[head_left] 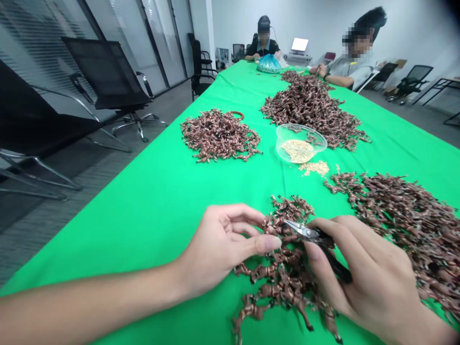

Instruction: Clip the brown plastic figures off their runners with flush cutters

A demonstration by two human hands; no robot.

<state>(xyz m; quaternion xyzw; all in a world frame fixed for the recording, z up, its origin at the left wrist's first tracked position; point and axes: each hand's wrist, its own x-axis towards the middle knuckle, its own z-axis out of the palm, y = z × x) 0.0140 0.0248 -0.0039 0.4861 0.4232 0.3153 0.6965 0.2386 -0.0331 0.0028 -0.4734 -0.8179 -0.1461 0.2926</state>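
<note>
Copper-coloured figurine tangle (283,282) on green tablecloth (125,249), between both hands. Left hand (223,244): fingers spread, empty, thumb tip against tangle. Right hand (373,273): fingers closed around black-handled snips (305,231), steel tips in tangle's upper part. Copper pile (406,225) just right of right fingers; clear plastic bowl (302,129) of pale granules (296,151) ahead of fingertips

Black mesh office chairs (108,72) beside the green-clothed table (143,230)

Beyond the pliers (302,231) gripped in the right hand (373,273), a plastic tub (301,143) stands on the table (143,239), one heap of metal castings (219,135) left of it, another (309,108) behind it.
</note>
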